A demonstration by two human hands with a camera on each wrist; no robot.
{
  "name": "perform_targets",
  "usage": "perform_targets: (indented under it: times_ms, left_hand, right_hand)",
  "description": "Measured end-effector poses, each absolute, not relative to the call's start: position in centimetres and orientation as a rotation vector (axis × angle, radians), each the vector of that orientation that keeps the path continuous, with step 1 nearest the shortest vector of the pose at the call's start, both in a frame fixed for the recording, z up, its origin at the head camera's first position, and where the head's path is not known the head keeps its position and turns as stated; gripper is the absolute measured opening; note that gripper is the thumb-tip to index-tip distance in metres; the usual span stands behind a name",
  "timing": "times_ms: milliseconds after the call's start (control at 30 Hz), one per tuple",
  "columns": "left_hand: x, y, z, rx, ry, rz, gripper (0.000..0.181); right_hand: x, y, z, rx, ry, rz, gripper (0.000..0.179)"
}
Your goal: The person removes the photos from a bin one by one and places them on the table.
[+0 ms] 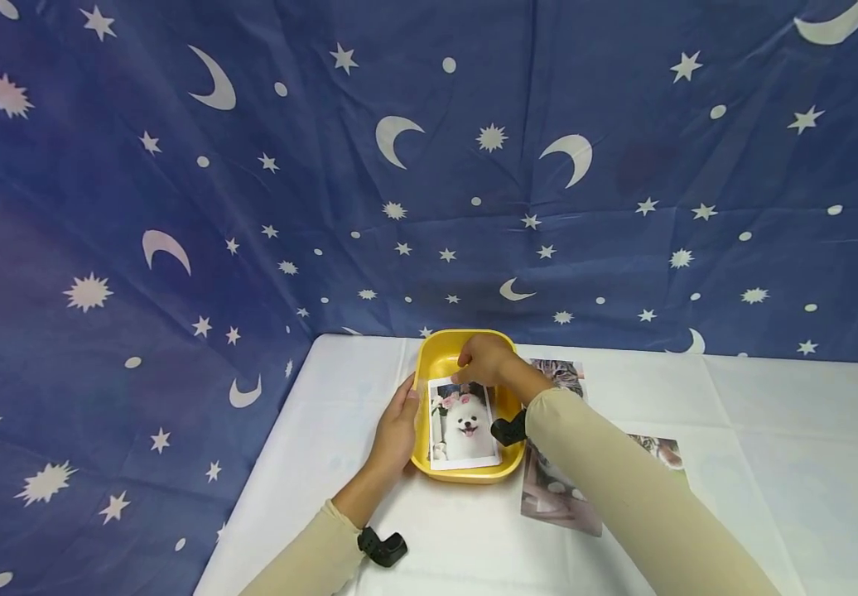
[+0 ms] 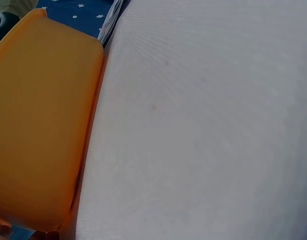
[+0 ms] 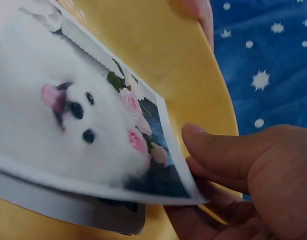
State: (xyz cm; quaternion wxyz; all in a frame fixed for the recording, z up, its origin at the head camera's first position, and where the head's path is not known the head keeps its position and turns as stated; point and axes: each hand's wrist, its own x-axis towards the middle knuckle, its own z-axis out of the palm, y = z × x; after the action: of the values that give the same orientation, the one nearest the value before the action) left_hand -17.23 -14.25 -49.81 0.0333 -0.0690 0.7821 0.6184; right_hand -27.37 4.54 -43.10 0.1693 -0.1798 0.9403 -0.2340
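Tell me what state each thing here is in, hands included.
Dog photo: face up, top corner raised
Lower card: underneath, mostly covered
Yellow bin: open-topped, holding both
Left hand: holding the bin's side
Right hand: at the raised corner, grip unclear
Loose photos: outside the bin, face up, partly hidden
White cloth: spread out, creased
Blue backdrop: hung up, wrinkled

left arm [image 1: 306, 550]: one, angled forward and inward. left hand [image 1: 397, 424]: one, gripping. right arm [image 1: 623, 484]: one, slanting leftward, reaching farther. right hand [image 1: 484, 360]: one, thumb [image 3: 211, 145] extended above bent fingers [image 3: 186, 220].
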Motion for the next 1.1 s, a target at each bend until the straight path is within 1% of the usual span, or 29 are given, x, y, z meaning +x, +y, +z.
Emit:
perform_targets:
  times_ms: [100, 200, 300, 533, 633, 733, 933, 1000, 1100]
  left_hand:
    - [-17.2, -14.3, -49.8, -0.212, 2.409, 1.91, 0.05]
    - [-17.3, -14.3, -49.8, -0.205, 2.416, 1.907, 0.049]
    - [-17.3, -14.4, -49.8, -0.22, 2.414, 1.892, 0.05]
    - [-17.2, -14.6, -49.9, -0.214, 2.407, 1.9, 0.051]
    - [-17.3, -14.6, -50.0, -0.223, 2.409, 1.903, 0.051]
    - [-17.2, -14.6, -49.9, -0.229, 2.412, 1.902, 0.051]
    - [-17.1, -14.5, -49.9, -0.216, 2.395, 1.93, 0.05]
    - [-17.1, -14.5, -49.9, -0.199, 2.396, 1.936, 0.049]
    - [-17.1, -14.4, -49.8, -0.184, 2.396, 1.932, 0.05]
  right_hand:
    - [-26.5, 4.6, -42.8, -0.584, 2.686, -0.702, 0.03]
    - [-25.5, 4.8, -42.5, -0.659, 2.653, -0.77, 0.03]
    - [-24.4, 5.0, -42.2, -0.679, 2.61, -0.822, 0.04]
    - [-21.9, 5.4, -42.7, -0.554, 2.419, -0.912, 0.081]
    - [-21.3, 5.5, -43.0, -0.583, 2.471, -0.891, 0.085]
    - [-20.9, 6.3, -42.9, -0.634, 2.552, -0.92, 0.083]
    - [-20.6, 11.0, -41.7, -0.585, 2.479, -1.314, 0.086]
    - [-21.1, 13.8, -41.2, -0.544, 2.439, -1.421, 0.087]
    - [-22.2, 18.2, -40.7, -0.458, 2.466, -1.467, 0.089]
